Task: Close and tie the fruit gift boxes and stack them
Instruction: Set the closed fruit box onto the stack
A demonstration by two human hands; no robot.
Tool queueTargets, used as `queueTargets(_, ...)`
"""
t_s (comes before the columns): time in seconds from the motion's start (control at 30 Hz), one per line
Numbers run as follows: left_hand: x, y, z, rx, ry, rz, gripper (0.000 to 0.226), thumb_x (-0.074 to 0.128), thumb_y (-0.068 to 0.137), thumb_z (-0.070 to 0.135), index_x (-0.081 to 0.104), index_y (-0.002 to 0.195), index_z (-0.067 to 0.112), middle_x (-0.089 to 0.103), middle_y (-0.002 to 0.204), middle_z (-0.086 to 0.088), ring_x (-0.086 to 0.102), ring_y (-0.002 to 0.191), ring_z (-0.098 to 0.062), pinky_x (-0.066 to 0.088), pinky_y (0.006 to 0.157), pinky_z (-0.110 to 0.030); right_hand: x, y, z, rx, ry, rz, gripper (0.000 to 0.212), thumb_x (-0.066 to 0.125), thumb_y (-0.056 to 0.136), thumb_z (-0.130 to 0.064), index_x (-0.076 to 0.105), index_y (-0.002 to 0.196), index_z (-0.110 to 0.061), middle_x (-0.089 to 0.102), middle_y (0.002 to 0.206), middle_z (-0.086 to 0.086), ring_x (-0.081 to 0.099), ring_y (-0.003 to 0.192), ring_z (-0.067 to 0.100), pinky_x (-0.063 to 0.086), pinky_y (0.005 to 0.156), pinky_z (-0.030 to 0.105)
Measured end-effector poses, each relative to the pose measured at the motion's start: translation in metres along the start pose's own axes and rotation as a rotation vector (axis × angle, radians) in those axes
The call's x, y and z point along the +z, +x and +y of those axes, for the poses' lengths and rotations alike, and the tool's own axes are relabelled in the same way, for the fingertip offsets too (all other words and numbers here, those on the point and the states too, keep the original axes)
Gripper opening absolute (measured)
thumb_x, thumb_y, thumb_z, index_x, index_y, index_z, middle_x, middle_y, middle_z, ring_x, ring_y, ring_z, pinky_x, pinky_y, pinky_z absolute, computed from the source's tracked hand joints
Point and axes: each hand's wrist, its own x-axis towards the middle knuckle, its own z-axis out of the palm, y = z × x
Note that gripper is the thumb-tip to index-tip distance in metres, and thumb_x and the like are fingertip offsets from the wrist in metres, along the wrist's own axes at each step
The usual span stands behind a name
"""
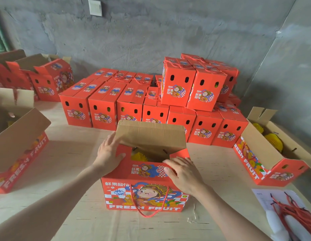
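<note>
A red fruit gift box (144, 195) printed "FRESH FRUIT" stands in front of me, with a red cord handle (147, 202) hanging down its front. Its near lid flap is folded down and its far flap (151, 136) stands up, showing brown cardboard. Yellow-netted fruit (138, 156) shows through the gap. My left hand (109, 153) rests on the box's left side flap, fingers straight and reaching the raised flap's edge. My right hand (182, 173) lies flat on the near flap at its right end.
Several closed, tied red boxes (134, 103) stand in rows behind, with a second layer stacked at the right (191, 87). Open boxes lie at the left (21, 153) and at the right (273, 159). Loose red cords (290, 211) lie on white paper, lower right.
</note>
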Motion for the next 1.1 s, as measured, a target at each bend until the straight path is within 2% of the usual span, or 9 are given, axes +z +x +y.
queueTargets(0.13,-0.002,0.033,0.002,-0.368,-0.576,-0.028,0.071,0.056,0.094,0.015,0.015,0.150,0.004,0.040,0.145,-0.018,0.041,0.128,-0.026,0.033,0.103,-0.033,0.000,0.000,0.000,-0.042,0.033,0.052,0.044,0.029,0.100,-0.050,0.047,0.136,-0.034,0.051,0.134,-0.011,0.040,0.127,0.010,0.020,0.109,0.029)
queueTargets(0.3,-0.007,0.055,0.007,-0.552,-1.169,0.185,0.050,0.059,0.087,0.042,0.056,0.126,0.011,0.056,0.121,-0.007,0.052,0.113,-0.024,0.036,0.104,-0.035,0.000,-0.007,0.001,-0.085,0.084,0.254,0.038,0.046,0.097,-0.038,0.062,0.127,-0.020,0.052,0.104,0.002,0.048,0.099,0.019,0.046,0.086,0.036)
queueTargets(0.4,-0.003,0.052,0.008,-0.591,-1.183,0.277,0.058,0.048,0.093,0.053,0.053,0.130,0.008,0.059,0.118,-0.004,0.054,0.109,-0.019,0.037,0.104,-0.034,0.003,-0.010,-0.001,-0.130,0.144,0.448,0.024,0.064,0.088,-0.018,0.072,0.109,-0.009,0.058,0.086,0.002,0.049,0.087,0.014,0.052,0.071,0.034)
queueTargets(0.57,-0.007,0.021,0.006,-0.402,-0.998,0.086,0.043,0.065,0.077,0.054,0.072,0.059,0.015,0.072,0.094,-0.011,0.060,0.103,-0.030,0.043,0.096,-0.045,0.009,-0.011,-0.004,-0.213,0.109,0.625,0.018,0.080,0.069,0.002,0.075,0.085,-0.005,0.065,0.077,0.001,0.061,0.076,0.018,0.053,0.063,0.026)
queueTargets(0.73,-0.004,0.001,-0.004,-0.087,-0.444,-0.053,0.015,0.076,0.079,0.023,0.063,0.075,0.018,0.063,0.117,0.006,0.057,0.101,-0.012,0.042,0.075,-0.017,-0.001,-0.006,-0.007,-0.198,0.092,0.733,0.021,0.067,0.083,-0.025,0.066,0.088,-0.005,0.061,0.089,0.007,0.053,0.089,0.019,0.044,0.079,0.027)
queueTargets(0.8,-0.004,0.000,-0.010,-0.009,-0.298,-0.114,0.024,0.078,0.077,0.028,0.057,0.084,0.018,0.055,0.127,0.008,0.054,0.105,-0.013,0.042,0.079,-0.021,-0.014,0.006,-0.004,-0.094,0.136,0.618,0.031,0.061,0.088,-0.033,0.063,0.102,-0.006,0.060,0.105,0.008,0.051,0.102,0.020,0.042,0.089,0.031)
queueTargets(0.9,-0.012,0.008,-0.008,0.049,-0.092,-0.229,0.038,0.077,0.074,0.044,0.052,0.093,0.023,0.044,0.142,0.004,0.046,0.119,-0.017,0.038,0.096,-0.029,-0.029,0.028,0.013,0.027,0.063,0.017,0.056,0.048,0.094,-0.052,0.043,0.141,-0.021,0.030,0.151,-0.001,0.022,0.142,0.021,0.019,0.115,0.040)
queueTargets(1.0,-0.020,0.018,-0.004,0.103,0.183,-0.357,0.072,0.065,0.070,0.066,0.045,0.127,0.026,0.034,0.148,0.004,0.031,0.134,-0.018,0.021,0.111,-0.035,-0.042,0.045,0.029,-0.035,0.043,-0.329,0.072,0.032,0.088,-0.069,0.020,0.150,-0.036,0.007,0.160,-0.011,0.001,0.147,0.009,0.009,0.119,0.040)
queueTargets(1.1,-0.024,0.026,-0.003,0.133,0.253,-0.461,0.093,0.051,0.070,0.074,0.027,0.148,0.028,0.036,0.146,0.001,0.035,0.131,-0.018,0.030,0.108,-0.037,-0.050,0.053,0.038,-0.099,-0.013,-0.431,0.074,0.030,0.086,-0.072,0.011,0.150,-0.041,0.008,0.160,-0.012,0.007,0.146,0.010,0.012,0.118,0.035)
